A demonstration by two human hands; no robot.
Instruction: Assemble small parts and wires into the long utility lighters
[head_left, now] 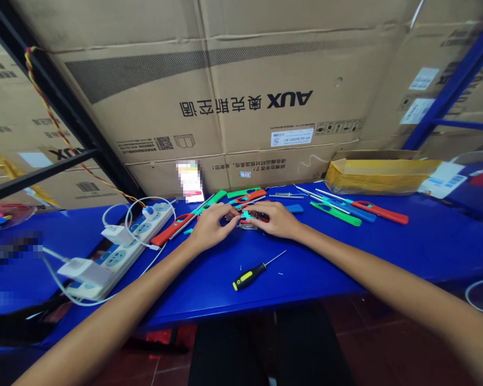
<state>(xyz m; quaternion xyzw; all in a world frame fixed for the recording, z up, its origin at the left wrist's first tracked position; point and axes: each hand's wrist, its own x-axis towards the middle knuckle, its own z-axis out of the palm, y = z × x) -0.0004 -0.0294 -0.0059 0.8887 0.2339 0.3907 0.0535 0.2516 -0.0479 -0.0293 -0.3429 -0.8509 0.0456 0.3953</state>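
My left hand and my right hand meet at the middle of the blue table, fingertips pinching a small teal and red plastic part. Much of it is hidden by my fingers. A small clear piece lies just under it. Long plastic utility lighters with metal nozzles lie around my hands, with a red one left of my left hand and a green one and a red one to the right. A yellow-and-black screwdriver lies nearer me.
A white power strip with white chargers and cables lies at the left of the blue table. Large cardboard cartons stand behind it, next to a yellow-lined flat box. Dark and blue shelf uprights frame both sides.
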